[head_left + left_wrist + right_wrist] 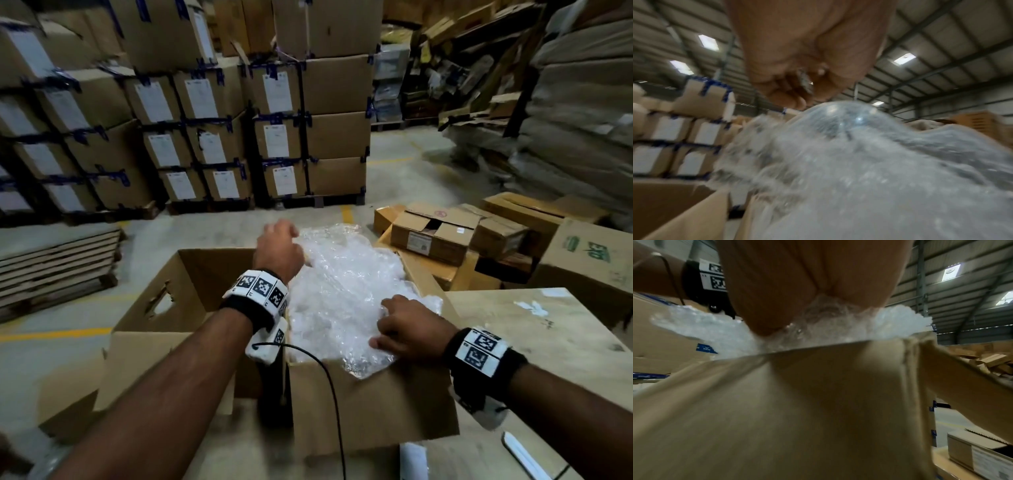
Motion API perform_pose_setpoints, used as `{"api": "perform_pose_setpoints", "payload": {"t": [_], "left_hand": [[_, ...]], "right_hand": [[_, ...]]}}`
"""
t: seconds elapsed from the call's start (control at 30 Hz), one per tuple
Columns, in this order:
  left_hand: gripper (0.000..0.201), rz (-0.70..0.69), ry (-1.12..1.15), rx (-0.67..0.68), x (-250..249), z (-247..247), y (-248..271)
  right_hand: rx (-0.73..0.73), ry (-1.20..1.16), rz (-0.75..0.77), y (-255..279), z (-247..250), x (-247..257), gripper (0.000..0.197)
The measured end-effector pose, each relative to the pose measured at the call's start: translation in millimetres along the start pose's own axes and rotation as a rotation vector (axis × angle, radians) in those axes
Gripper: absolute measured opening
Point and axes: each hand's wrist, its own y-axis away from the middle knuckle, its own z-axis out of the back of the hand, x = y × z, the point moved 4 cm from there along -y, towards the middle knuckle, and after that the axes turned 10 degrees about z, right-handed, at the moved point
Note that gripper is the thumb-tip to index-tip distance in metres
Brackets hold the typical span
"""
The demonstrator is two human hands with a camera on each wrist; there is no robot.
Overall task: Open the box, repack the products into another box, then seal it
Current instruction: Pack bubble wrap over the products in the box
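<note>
Both hands, left hand (pixel 279 251) at 11 o'clock and right hand (pixel 412 329) at 5, pinched bubble wrap (pixel 346 291) I judged light, soft, slippery, best gripped at its edges.

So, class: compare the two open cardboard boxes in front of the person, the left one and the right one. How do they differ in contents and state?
The right box is stuffed with clear bubble wrap that rises above its rim; the left box shows only bare inner walls. Both the left hand and the right hand grip the wrap in the right box; neither touches the left box. The left box has a cut-out handle hole in its side; none shows on the right box. Both are plain brown cardboard, open-topped, side by side.
</note>
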Motion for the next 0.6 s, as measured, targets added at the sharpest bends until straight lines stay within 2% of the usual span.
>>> {"api": "perform_pose_setpoints", "payload": {"t": [0.03,0.1,0.17,0.2,0.27,0.3,0.33,0.4,0.43,0.5,0.6], "left_hand": [[0.024,-0.173,0.002,0.001,-12,1,4],[0.025,-0.474,-0.141,0.121,-34,-7,15],[0.026,-0.59,-0.391,0.31,-41,-22,23],[0.029,-0.559,-0.53,0.42,-38,-29,26],[0.034,-0.387,-0.738,0.645,-23,-41,30],[0.035,-0.329,-0.785,0.703,-15,-46,32],[0.036,-0.305,-0.807,0.722,-9,-49,32],[0.035,-0.302,-0.815,0.702,-3,-54,33],[0.035,-0.308,-0.811,0.689,-2,-57,34],[0.035,-0.314,-0.803,0.674,-1,-61,34],[0.041,-0.304,-0.814,0.68,2,-63,38]], "right_hand": [[-0.022,-0.002,0.025,-3,2,3,0.042],[-0.028,0.006,0.071,-10,8,8,0.025],[-0.056,0.042,0.109,-16,8,9,0.019],[-0.066,0.086,0.098,-17,9,9,0.024],[-0.123,0.171,0.02,-14,13,9,0.038],[-0.184,0.194,-0.014,-10,19,11,0.04],[-0.259,0.199,-0.018,-6,26,17,0.035],[-0.409,0.148,0.091,2,34,36,0.019],[-0.408,0.132,0.164,3,33,45,0.022],[-0.253,0.181,0.253,-2,16,56,0.041],[0.013,0.193,0.228,-10,-7,41,0.066]]}}
